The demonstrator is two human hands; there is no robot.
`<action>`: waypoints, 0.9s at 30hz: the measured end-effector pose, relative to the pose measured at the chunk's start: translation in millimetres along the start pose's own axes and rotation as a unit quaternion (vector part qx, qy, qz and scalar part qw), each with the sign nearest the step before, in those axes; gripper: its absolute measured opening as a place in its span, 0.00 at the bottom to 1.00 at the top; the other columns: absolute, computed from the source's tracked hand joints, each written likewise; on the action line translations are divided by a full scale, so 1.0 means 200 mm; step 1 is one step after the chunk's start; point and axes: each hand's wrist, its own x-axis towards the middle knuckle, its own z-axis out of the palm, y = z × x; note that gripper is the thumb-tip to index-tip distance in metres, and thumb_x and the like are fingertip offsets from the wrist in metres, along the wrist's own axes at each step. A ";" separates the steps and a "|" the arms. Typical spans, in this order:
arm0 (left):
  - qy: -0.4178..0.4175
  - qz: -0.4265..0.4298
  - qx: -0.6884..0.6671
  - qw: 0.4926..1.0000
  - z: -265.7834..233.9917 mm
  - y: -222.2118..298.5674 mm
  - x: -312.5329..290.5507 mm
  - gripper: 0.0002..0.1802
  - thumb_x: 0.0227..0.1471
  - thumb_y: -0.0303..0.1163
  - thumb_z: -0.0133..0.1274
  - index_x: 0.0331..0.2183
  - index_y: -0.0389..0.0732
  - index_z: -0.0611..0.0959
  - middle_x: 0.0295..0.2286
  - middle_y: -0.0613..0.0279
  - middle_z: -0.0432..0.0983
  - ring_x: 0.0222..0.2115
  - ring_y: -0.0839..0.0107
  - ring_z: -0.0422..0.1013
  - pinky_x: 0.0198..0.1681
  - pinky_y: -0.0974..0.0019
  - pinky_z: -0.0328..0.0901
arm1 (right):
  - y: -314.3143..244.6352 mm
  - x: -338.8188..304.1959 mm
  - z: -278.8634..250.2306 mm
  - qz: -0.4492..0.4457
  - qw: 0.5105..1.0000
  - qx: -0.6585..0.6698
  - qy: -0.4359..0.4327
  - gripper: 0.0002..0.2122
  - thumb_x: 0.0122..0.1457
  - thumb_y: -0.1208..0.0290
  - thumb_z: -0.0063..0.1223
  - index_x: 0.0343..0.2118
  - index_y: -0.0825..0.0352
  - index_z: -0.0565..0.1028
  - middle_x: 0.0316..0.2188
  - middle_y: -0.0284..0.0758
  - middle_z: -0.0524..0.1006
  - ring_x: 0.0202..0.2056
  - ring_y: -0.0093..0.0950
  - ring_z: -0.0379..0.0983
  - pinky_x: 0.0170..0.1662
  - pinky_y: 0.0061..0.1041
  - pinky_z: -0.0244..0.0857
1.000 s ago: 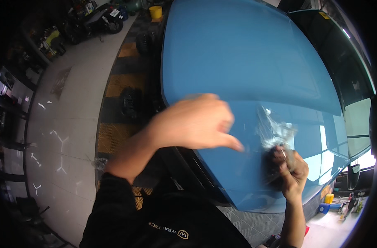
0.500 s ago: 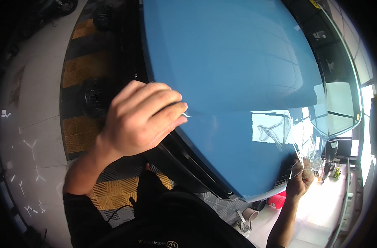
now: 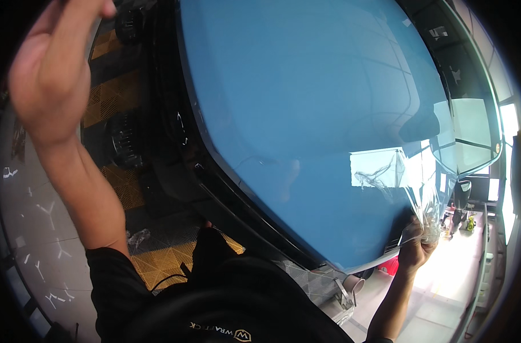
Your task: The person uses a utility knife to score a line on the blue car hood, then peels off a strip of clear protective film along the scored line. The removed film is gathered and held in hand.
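Note:
A blue car hood [image 3: 306,86] fills the middle of the view. Its near edge carries a black strip. My left hand [image 3: 52,86] is raised at the upper left, away from the hood. Its fingers look stretched out, though their ends are partly cut off by the frame, and nothing shows in them. At the hood's right corner my right hand [image 3: 415,248] is closed around a bunched sheet of clear film [image 3: 429,214]. Creases run from that grip up over the blue surface beside a bright reflection. The fingertips are partly hidden in the crumpled film.
The windshield [image 3: 472,126] curves along the right. Black and yellow floor tiles [image 3: 163,266] lie below on the left, with a crumpled clear scrap [image 3: 137,237] on them. A pale bucket [image 3: 354,283] and a red object [image 3: 389,266] stand on the floor below the right corner.
My left hand has left the hood's near edge, where its fingers were pinched together, and swung up to the left. My right hand keeps its grip on the film at the corner.

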 end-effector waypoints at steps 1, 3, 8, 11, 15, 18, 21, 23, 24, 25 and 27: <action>-0.044 -0.033 -0.050 0.997 0.00 0.00 -0.04 0.11 0.63 0.29 0.48 0.33 0.32 0.82 0.31 0.59 0.77 0.27 0.77 0.66 0.31 0.70 0.60 | 0.01 0.00 -0.01 -0.004 1.000 0.003 -0.006 0.14 0.64 0.77 0.59 0.49 0.79 0.76 0.41 0.46 0.81 0.33 0.22 0.75 0.38 0.19 0.70; -0.144 -0.045 -0.102 0.983 0.04 0.04 -0.19 0.09 0.59 0.25 0.50 0.27 0.33 0.79 0.26 0.59 0.73 0.25 0.74 0.66 0.28 0.68 0.61 | 0.02 0.00 -0.02 -0.003 0.996 -0.084 -0.001 0.20 0.61 0.61 0.59 0.44 0.79 0.79 0.42 0.46 0.81 0.41 0.32 0.77 0.49 0.29 0.68; -0.372 -0.039 -0.312 0.873 -0.03 0.13 -0.52 0.14 0.55 0.30 0.61 0.21 0.39 0.77 0.19 0.65 0.68 0.15 0.73 0.64 0.16 0.68 0.57 | -0.02 0.01 0.01 0.005 0.991 -0.133 0.013 0.22 0.58 0.55 0.59 0.37 0.76 0.83 0.40 0.49 0.81 0.47 0.41 0.78 0.57 0.40 0.65; -0.472 -0.054 -0.218 0.852 -0.09 0.23 -0.63 0.15 0.45 0.36 0.70 0.21 0.39 0.81 0.22 0.63 0.73 0.21 0.70 0.71 0.23 0.65 0.63 | -0.05 0.02 0.04 -0.027 0.977 -0.212 0.006 0.20 0.56 0.58 0.57 0.36 0.75 0.83 0.38 0.49 0.82 0.45 0.41 0.78 0.56 0.40 0.66; -0.476 -0.161 -0.225 0.835 -0.10 0.31 -0.60 0.14 0.40 0.37 0.74 0.29 0.42 0.88 0.28 0.62 0.78 0.28 0.66 0.76 0.32 0.63 0.68 | -0.06 0.03 0.07 -0.027 0.985 -0.171 0.004 0.18 0.54 0.63 0.56 0.36 0.76 0.83 0.37 0.48 0.82 0.42 0.38 0.78 0.53 0.37 0.67; -0.368 -0.130 -0.192 0.900 0.00 0.34 -0.47 0.22 0.42 0.42 0.73 0.38 0.40 0.86 0.35 0.60 0.76 0.33 0.65 0.75 0.36 0.64 0.72 | -0.07 0.04 0.10 -0.033 0.988 -0.150 0.001 0.16 0.53 0.66 0.56 0.36 0.77 0.82 0.37 0.47 0.82 0.41 0.36 0.77 0.50 0.33 0.67; -0.242 -0.047 -0.142 0.959 0.24 0.36 -0.39 0.23 0.42 0.42 0.73 0.36 0.38 0.84 0.37 0.60 0.76 0.33 0.65 0.74 0.36 0.64 0.73 | -0.09 0.04 0.12 -0.036 0.991 -0.127 -0.005 0.14 0.53 0.70 0.56 0.36 0.77 0.82 0.37 0.45 0.81 0.40 0.34 0.76 0.47 0.29 0.67; -0.209 -0.001 -0.141 0.968 0.31 0.33 -0.37 0.19 0.42 0.38 0.72 0.34 0.37 0.84 0.35 0.61 0.78 0.32 0.66 0.75 0.34 0.66 0.74 | -0.11 0.05 0.14 -0.049 0.991 -0.122 -0.018 0.13 0.54 0.71 0.56 0.35 0.78 0.82 0.36 0.44 0.81 0.39 0.33 0.76 0.45 0.27 0.66; -0.216 0.019 -0.137 0.967 0.32 0.31 -0.37 0.18 0.42 0.36 0.71 0.33 0.37 0.85 0.34 0.62 0.78 0.32 0.67 0.75 0.33 0.66 0.74 | -0.11 0.05 0.16 -0.048 0.992 -0.120 -0.012 0.12 0.54 0.71 0.56 0.35 0.78 0.82 0.36 0.44 0.81 0.39 0.33 0.76 0.45 0.27 0.66; -0.225 0.035 -0.134 0.964 0.33 0.30 -0.38 0.17 0.43 0.35 0.71 0.33 0.36 0.85 0.33 0.62 0.78 0.32 0.67 0.75 0.32 0.67 0.74 | -0.12 0.05 0.17 -0.046 0.992 -0.117 -0.006 0.12 0.54 0.72 0.56 0.34 0.77 0.82 0.36 0.44 0.81 0.39 0.33 0.76 0.45 0.27 0.66; -0.174 0.100 -0.115 0.973 0.35 0.28 -0.40 0.08 0.44 0.27 0.67 0.28 0.36 0.85 0.29 0.61 0.79 0.30 0.69 0.76 0.26 0.70 0.72 | -0.13 0.05 0.19 -0.044 0.992 -0.117 0.008 0.12 0.55 0.70 0.56 0.33 0.77 0.82 0.36 0.44 0.81 0.39 0.33 0.76 0.45 0.28 0.66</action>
